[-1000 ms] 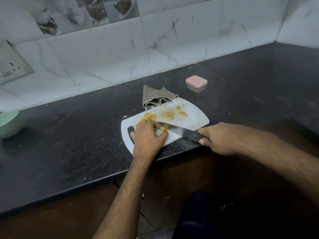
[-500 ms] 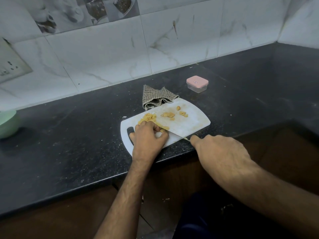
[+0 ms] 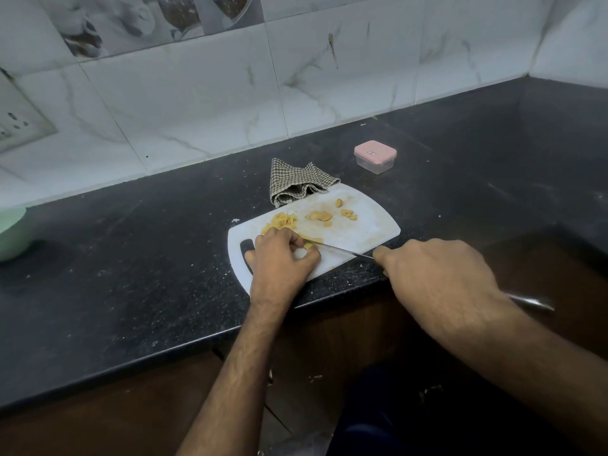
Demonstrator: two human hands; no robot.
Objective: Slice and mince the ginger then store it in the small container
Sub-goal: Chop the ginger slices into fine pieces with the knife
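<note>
left hand (image 3: 283, 255) beside checked cloth (image 3: 297, 185), pink-lidded container (image 3: 375, 157) beyond

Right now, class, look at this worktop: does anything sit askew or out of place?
Yes. The white cutting board lies at an angle, its near corner reaching the counter's front edge. A crumpled checked cloth overlaps the board's far edge. Pale specks lie scattered on the counter near the board.

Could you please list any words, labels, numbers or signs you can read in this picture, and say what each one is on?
None can be read.
Small container: a small dark mark on its pink lid, too small and blurred to read.
Wall tiles: printed pictures only, no legible text.
</note>
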